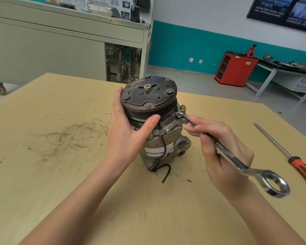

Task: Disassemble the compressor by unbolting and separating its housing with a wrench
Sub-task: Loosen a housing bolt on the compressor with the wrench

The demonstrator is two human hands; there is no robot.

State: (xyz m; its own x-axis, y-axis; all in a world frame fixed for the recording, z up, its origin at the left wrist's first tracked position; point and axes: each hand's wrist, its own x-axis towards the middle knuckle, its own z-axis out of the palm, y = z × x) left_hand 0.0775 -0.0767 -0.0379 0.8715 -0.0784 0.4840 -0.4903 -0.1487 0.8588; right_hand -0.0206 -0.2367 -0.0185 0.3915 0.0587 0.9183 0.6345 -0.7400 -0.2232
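While the left hand (pixel 125 131) grips the compressor (pixel 158 147) by its pulley (pixel 148 96), upright on the table (pixel 60 174), the right hand (pixel 224 152) clasps the wrench (pixel 237 162), small end on a right-side housing bolt (pixel 179 114); a screwdriver (pixel 286 155) lies far right.

A pale wooden counter (pixel 60 174) fills the near ground. Far left stands a grey-green metal cabinet (pixel 51 50) on castors. The white wall with a teal lower band (pixel 184 46) backs a red metal cabinet (pixel 235 69) and a cluttered white-legged workbench (pixel 276 71) far right, on a grey floor (pixel 175 71).
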